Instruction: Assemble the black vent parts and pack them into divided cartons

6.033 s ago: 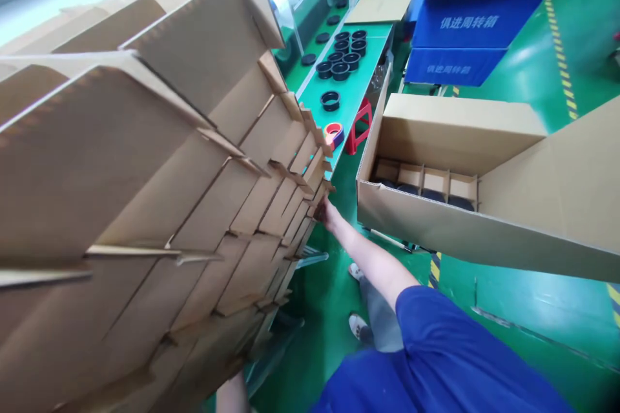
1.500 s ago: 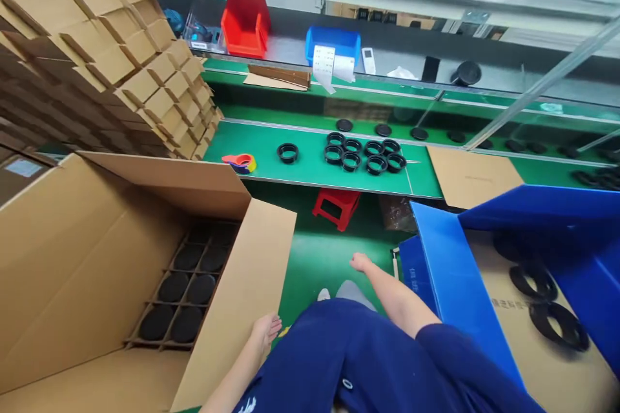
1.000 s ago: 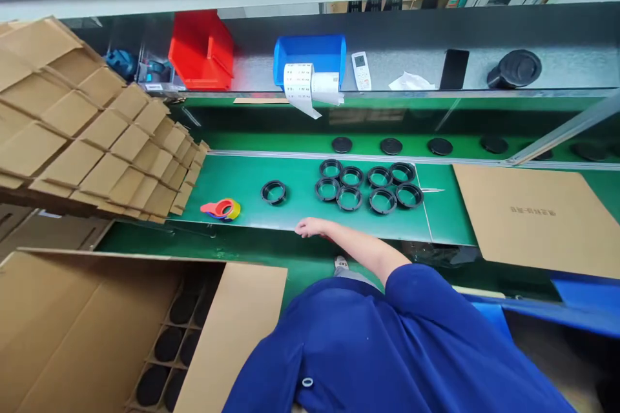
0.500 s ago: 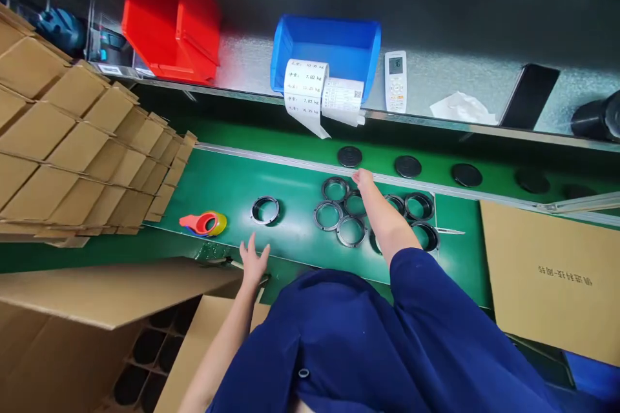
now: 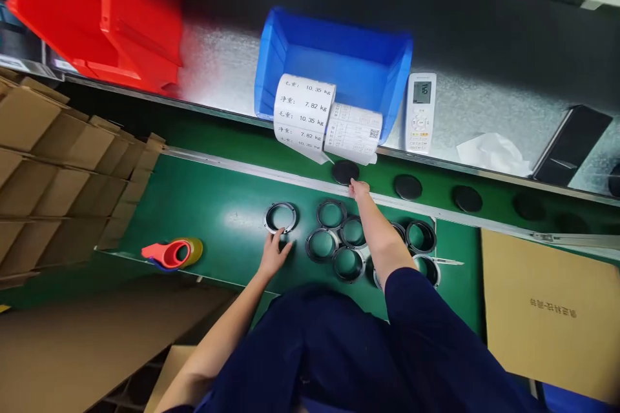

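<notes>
A black ring with a silvery rim (image 5: 281, 206) lies alone on the green worktop. My left hand (image 5: 275, 255) is open at its near edge, fingers apart, with a fingertip at the rim. At the back ledge, my right hand (image 5: 359, 189) has its fingers closed at the near edge of a flat black disc (image 5: 345, 171); the fingers' undersides are hidden. Several similar rings (image 5: 361, 266) stand grouped on the worktop, some covered by my right forearm. More black discs (image 5: 407, 187) lie in a row along the green strip behind the ledge.
A red tape dispenser (image 5: 167, 253) lies to the left, near stacked cardboard dividers (image 5: 58, 174). Above, a shelf bears a red bin (image 5: 140, 32), a blue bin (image 5: 339, 55) with label rolls (image 5: 303, 110), and a remote control (image 5: 420, 113). A cardboard sheet (image 5: 547, 348) lies at right.
My left hand has moved forward and right to the lone ring. My right hand now meets the disc's edge. The view has shifted closer to the shelf.
</notes>
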`<action>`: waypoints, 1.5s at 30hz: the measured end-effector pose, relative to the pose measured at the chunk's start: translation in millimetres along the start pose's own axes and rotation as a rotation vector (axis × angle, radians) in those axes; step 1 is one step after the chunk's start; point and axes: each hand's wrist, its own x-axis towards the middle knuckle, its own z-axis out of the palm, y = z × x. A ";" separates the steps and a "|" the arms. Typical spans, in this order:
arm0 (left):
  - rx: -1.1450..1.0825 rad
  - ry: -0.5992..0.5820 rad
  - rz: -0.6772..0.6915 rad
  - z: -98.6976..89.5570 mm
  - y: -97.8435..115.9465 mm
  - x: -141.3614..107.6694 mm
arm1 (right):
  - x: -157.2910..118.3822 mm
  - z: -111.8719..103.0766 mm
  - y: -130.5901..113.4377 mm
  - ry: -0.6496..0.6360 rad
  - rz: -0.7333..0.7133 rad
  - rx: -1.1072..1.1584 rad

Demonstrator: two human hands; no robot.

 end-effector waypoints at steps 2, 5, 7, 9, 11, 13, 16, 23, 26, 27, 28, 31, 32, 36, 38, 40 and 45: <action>0.008 0.002 0.014 -2.3 8.1 2.6 | -7.2 -2.9 -6.1 -0.057 -0.012 0.043; -0.013 0.225 -0.030 -12.2 25.8 0.3 | -37.5 -14.2 -6.6 -0.203 -0.040 0.096; -0.228 0.326 -0.066 -20.3 46.7 -2.6 | -71.4 -23.2 6.0 -0.330 -0.039 0.109; -0.668 0.202 -0.112 -27.7 73.9 -4.6 | -113.1 -30.8 28.7 -0.498 -0.025 0.109; -1.162 -0.076 -0.166 -34.3 101.4 -5.7 | -156.6 -36.6 55.8 -0.709 -0.023 0.089; -1.491 -0.296 -0.191 -40.7 122.7 -8.4 | -194.6 -41.2 78.9 -0.898 -0.046 0.009; -1.665 -0.293 -0.162 -50.9 137.3 -21.9 | -230.2 -47.8 92.9 -0.932 -0.249 -0.275; -1.671 -0.266 -0.147 -61.8 132.4 -71.1 | -242.4 -55.5 62.4 -0.697 -1.363 -0.635; -1.686 -0.258 -0.131 -61.4 132.5 -86.0 | -245.9 -54.2 59.3 -0.771 -1.415 -0.671; -1.691 -0.264 -0.123 -61.8 133.1 -90.5 | -247.5 -54.1 59.7 -0.773 -1.384 -0.643; -1.693 -0.271 -0.113 -62.5 133.7 -94.8 | -249.4 -54.4 60.2 -0.772 -1.342 -0.603; -1.682 -0.268 -0.087 -65.6 136.0 -106.7 | -256.6 -56.0 62.3 -0.822 -1.193 -0.485; -1.674 -0.255 -0.081 -66.4 136.9 -110.0 | -259.7 -56.3 63.5 -0.871 -1.136 -0.462; -1.629 -0.169 -0.070 -66.0 140.5 -119.9 | -275.6 -52.9 72.9 -0.977 -0.921 -0.370; -1.606 -0.174 -0.075 -64.2 141.9 -123.5 | -284.1 -48.5 77.8 -0.857 -0.910 -0.329; -1.591 -0.199 -0.068 -62.7 142.8 -126.7 | -291.5 -44.0 79.5 -0.700 -0.951 -0.323; -1.574 -0.187 -0.035 -64.4 145.5 -131.8 | -299.4 -45.4 66.6 -0.739 -0.981 -0.363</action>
